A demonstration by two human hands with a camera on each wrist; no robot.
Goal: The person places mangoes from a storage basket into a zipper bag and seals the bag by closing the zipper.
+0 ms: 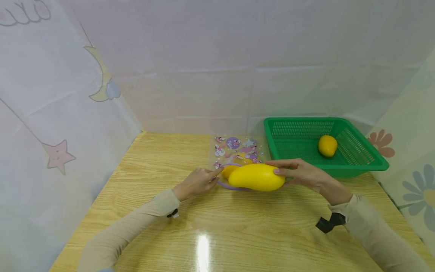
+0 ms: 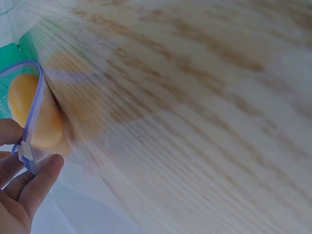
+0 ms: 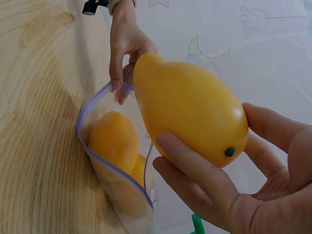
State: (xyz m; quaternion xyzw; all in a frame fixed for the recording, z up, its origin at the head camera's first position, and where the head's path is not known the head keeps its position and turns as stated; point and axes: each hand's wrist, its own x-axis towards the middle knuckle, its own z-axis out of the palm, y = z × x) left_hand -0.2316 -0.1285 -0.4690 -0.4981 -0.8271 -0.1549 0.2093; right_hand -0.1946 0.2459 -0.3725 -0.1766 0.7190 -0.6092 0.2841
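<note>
A yellow toy mango [image 3: 190,107] with a small green stem spot is gripped at its stem end by my right hand [image 1: 304,175]. It hangs over the mouth of a clear zip bag [image 1: 234,145] with a purple zip edge and printed cartoon figures. My left hand [image 1: 198,182] pinches the bag's rim beside a white slider [image 2: 25,151]. The mouth gapes wide in the right wrist view. Inside the bag lie a yellow mango [image 3: 115,141] and at least one more, partly hidden behind the zip edge.
At the back right of the wooden table [image 1: 163,226] stands a green plastic basket [image 1: 289,151] with perforated walls. One yellow mango [image 1: 327,146] lies in it. Printed cloth walls [image 1: 217,94] enclose the table at the back and sides.
</note>
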